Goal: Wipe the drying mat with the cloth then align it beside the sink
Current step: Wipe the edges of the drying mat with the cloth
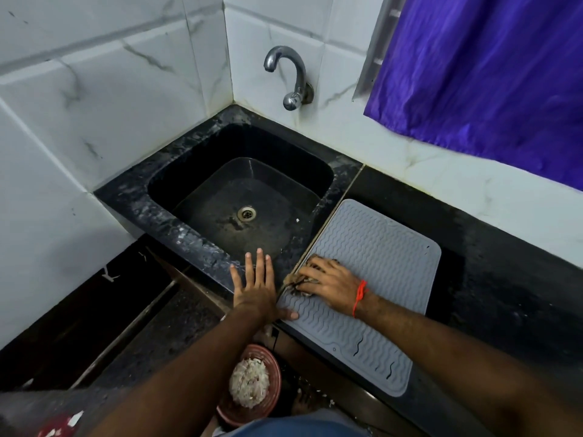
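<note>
A grey ribbed drying mat (372, 272) lies on the black counter just right of the black sink (325, 190), its long left edge along the seam. My right hand (328, 283) presses a crumpled brownish cloth (296, 282) onto the mat's left part, fingers curled over it. My left hand (255, 288) lies flat with straight fingers on the sink's front rim, its thumb resting on the mat's near left edge.
A metal tap (290, 77) juts from the tiled wall above the sink. A purple curtain (492, 67) hangs at the right. Below the counter edge stands a red bin (274, 402) with scraps. Black counter (511, 279) extends right of the mat.
</note>
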`<action>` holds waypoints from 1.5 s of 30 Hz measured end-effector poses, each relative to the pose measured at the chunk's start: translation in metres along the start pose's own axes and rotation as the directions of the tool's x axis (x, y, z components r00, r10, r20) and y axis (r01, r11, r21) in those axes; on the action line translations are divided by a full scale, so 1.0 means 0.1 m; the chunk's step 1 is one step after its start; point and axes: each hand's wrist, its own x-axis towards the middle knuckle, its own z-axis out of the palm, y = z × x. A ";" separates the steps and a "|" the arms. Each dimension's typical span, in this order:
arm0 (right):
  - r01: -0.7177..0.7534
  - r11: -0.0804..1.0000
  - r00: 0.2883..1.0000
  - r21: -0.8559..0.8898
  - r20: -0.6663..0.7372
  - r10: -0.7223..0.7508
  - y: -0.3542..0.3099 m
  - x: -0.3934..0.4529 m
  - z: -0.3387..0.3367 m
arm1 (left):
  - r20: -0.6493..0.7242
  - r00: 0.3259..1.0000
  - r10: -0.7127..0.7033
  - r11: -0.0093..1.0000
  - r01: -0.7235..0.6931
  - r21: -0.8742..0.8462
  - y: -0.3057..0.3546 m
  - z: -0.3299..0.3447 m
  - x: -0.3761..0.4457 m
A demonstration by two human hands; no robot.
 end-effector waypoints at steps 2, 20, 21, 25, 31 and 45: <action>-0.044 0.999 0.999 0.009 0.030 0.044 0.16 0.03 -0.02 | 0.027 1.000 -0.002 1.000 0.002 0.004 0.01 -0.01 0.00; -0.368 0.927 0.923 0.075 0.153 0.354 1.57 0.37 0.04 | 0.112 0.991 -0.080 0.997 0.077 0.026 0.05 0.04 0.06; -0.387 0.919 0.915 0.071 0.156 0.373 1.63 0.38 0.04 | 0.113 0.990 -0.084 0.996 0.082 0.022 0.05 0.05 0.06; -0.484 0.874 0.862 0.047 0.197 0.467 1.82 0.47 0.01 | 0.112 0.989 -0.094 0.996 0.093 0.013 0.05 0.04 0.07; -0.690 0.720 0.710 0.070 0.260 0.655 1.93 0.61 -0.06 | 0.076 0.993 -0.093 0.996 0.092 0.009 0.07 0.07 0.03; -0.266 0.944 0.964 0.194 0.028 0.265 0.35 0.19 -0.19 | -0.057 0.998 0.032 0.999 -0.033 -0.028 0.04 0.18 -0.13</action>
